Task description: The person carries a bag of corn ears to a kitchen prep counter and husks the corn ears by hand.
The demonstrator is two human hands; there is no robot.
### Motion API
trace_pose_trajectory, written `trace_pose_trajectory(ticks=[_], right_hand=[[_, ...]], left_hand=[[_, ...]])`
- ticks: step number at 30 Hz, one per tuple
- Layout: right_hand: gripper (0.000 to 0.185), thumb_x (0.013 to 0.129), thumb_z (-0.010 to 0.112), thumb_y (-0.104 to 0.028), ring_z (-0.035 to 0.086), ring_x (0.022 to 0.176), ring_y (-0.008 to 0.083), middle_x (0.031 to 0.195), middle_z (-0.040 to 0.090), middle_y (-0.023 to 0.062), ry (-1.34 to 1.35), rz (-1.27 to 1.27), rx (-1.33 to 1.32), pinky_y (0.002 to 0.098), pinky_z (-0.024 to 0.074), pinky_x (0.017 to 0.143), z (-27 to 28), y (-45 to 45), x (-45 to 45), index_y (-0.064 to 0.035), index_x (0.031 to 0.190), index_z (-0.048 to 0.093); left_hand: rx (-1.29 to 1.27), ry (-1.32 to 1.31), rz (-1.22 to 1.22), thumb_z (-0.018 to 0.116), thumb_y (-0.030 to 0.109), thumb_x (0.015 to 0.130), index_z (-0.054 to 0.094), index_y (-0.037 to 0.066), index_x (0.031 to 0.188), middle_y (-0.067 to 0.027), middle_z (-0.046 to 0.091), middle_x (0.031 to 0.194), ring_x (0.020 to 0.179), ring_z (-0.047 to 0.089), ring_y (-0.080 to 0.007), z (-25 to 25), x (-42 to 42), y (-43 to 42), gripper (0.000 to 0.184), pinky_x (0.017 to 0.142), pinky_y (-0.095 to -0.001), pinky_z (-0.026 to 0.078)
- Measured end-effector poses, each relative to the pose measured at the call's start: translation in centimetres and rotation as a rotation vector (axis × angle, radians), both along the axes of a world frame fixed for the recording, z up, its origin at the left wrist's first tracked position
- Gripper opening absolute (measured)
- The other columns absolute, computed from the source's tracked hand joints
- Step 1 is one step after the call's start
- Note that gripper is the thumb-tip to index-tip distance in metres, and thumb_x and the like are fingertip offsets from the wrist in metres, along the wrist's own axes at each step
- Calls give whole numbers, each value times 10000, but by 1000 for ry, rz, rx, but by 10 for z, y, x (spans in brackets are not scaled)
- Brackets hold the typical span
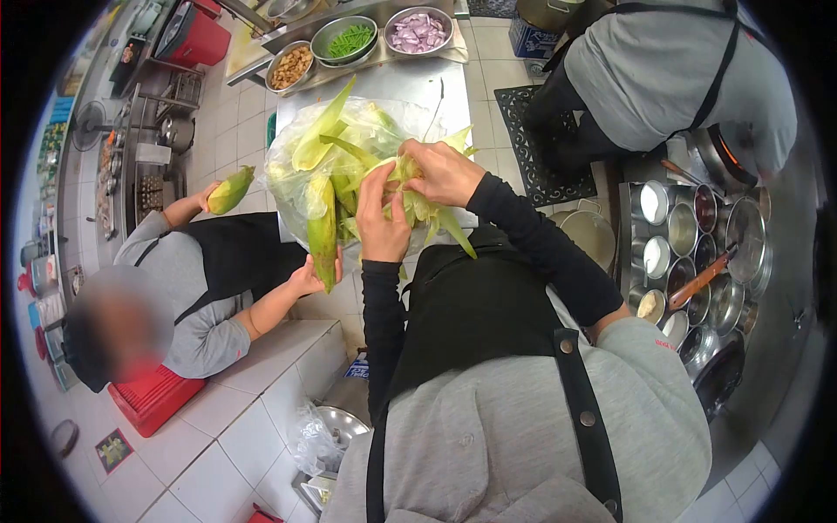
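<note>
My left hand point(384, 216) has its fingers closed around an ear of corn point(406, 171), whose pale green husk is partly peeled back. Pinched in the fingers of my right hand point(440, 174) is the husk at the ear's upper part. Loose husk leaves point(453, 231) hang below my right hand; the kernels are hidden. Beyond my hands, a clear plastic bag point(283, 179) holds more green corn and husks. A co-worker at the left holds one unpeeled ear of corn point(323, 235) by the bag and another ear point(231, 191) in the other hand.
Metal bowls of chopped green vegetable point(351, 40), sliced purple onion point(418, 33) and brown pieces point(290, 68) stand at the metal table's point(449, 87) far end. Another person point(663, 70) works by a pan at the right. Several metal containers point(683, 228) and a wooden-handled utensil point(702, 281) sit beside my right elbow.
</note>
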State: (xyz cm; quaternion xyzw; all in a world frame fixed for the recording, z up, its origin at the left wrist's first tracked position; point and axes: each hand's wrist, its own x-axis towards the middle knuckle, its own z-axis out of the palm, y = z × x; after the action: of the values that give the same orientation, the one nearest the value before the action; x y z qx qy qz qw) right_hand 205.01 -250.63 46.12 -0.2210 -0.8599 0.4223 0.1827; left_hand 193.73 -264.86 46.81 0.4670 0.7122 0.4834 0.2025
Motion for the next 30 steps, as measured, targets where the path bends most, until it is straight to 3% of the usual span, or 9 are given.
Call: trace_pose_trajectory(ticks=[9, 13, 19, 22, 30], right_hand=[[425, 854, 725, -143, 674, 878, 466, 887, 697, 249, 50, -38, -134, 489, 536, 743, -34, -8, -5, -1, 1212, 545], [396, 853, 701, -112, 674, 920, 460, 958, 704, 253, 51, -65, -217, 491, 538, 770, -35, -9, -6, 9, 1203, 561], [526, 834, 742, -131, 681, 1013, 426, 1118, 700, 246, 73, -76, -171, 459, 548, 889, -42, -7, 4, 14, 1307, 562], [565, 821, 775, -168, 686, 1027, 414, 1111, 704, 243, 70, -85, -106, 446, 547, 913, -54, -10, 4, 17, 1317, 578], [531, 806, 805, -219, 685, 1020, 414, 1069, 709, 248, 75, -53, -90, 440, 546, 897, -48, -13, 7, 29, 1246, 638]], left_hand=[[-1, -2, -45, 664, 17, 934, 594, 84, 1404, -88, 642, 1273, 1079, 640, -199, -11, -6, 12, 480, 857, -311, 563], [-5, 91, -3, 741, 68, 897, 659, 68, 1323, -79, 672, 1150, 997, 647, -194, -13, -6, 23, 434, 792, -314, 556], [45, 157, -25, 766, 80, 880, 726, 41, 1139, -78, 680, 1037, 916, 664, -187, -25, -20, 25, 265, 779, -318, 551], [23, 71, -10, 763, 84, 884, 720, 22, 1098, -87, 689, 1031, 903, 673, -195, -17, -15, 23, 227, 777, -323, 550], [96, 277, 47, 733, 66, 896, 708, -7, 960, -108, 710, 865, 776, 699, -223, -25, -19, 26, 100, 757, -334, 549]])
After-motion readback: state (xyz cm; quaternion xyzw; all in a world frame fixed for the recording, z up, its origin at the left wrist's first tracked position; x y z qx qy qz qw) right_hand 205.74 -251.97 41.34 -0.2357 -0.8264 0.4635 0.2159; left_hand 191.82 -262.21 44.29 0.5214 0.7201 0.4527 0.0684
